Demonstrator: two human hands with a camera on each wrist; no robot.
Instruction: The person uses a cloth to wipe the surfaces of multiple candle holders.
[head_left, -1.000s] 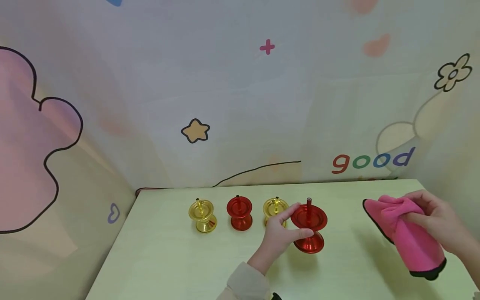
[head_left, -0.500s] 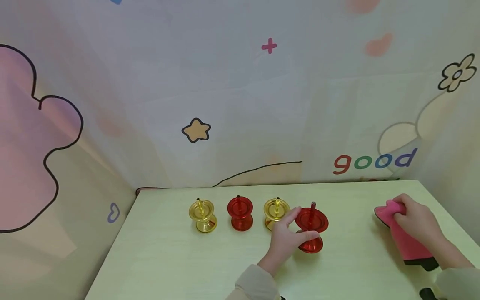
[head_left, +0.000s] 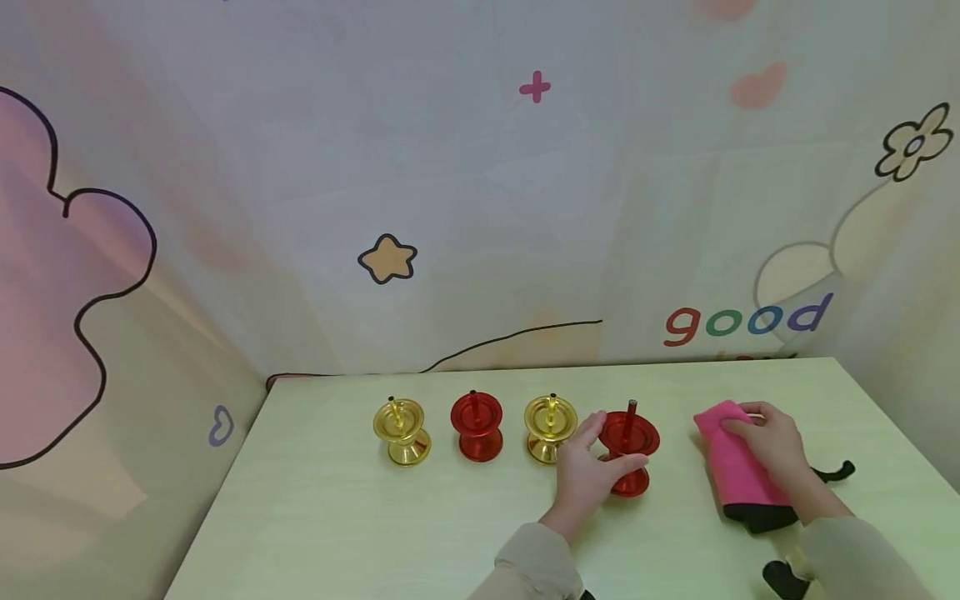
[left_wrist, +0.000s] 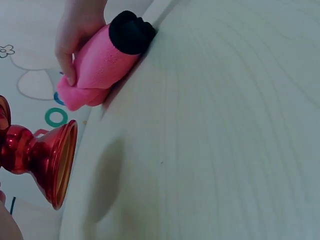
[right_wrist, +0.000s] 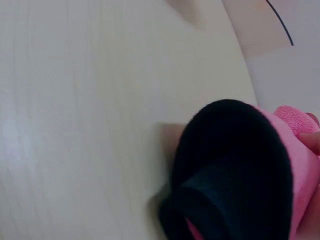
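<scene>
My left hand (head_left: pixel 588 483) grips a red metal candle holder (head_left: pixel 632 437) around its waist, thumb in front. It has a dish on top, a thin upright spike and a flared base. In the left wrist view the base (left_wrist: pixel 57 165) hangs clear of the table, its shadow apart. To the right, my right hand (head_left: pixel 780 446) pinches a bunched pink cloth (head_left: pixel 738 471) from above. The black edging (right_wrist: pixel 235 150) of this cloth curls open toward the right wrist camera. A gap separates cloth and candle holder in the head view.
Standing in a row toward the back of the pale table (head_left: pixel 337 533) are a gold candle holder (head_left: pixel 408 450), a red one (head_left: pixel 480 446) and another gold one (head_left: pixel 542 450), close by my left hand. A printed cloth backdrop (head_left: pixel 480 208) rises behind the table.
My right hand has brought the pink cloth leftward, closer to the candle holder. My left hand has shifted slightly right, still holding the red candle holder. The row of holders has stayed put.
</scene>
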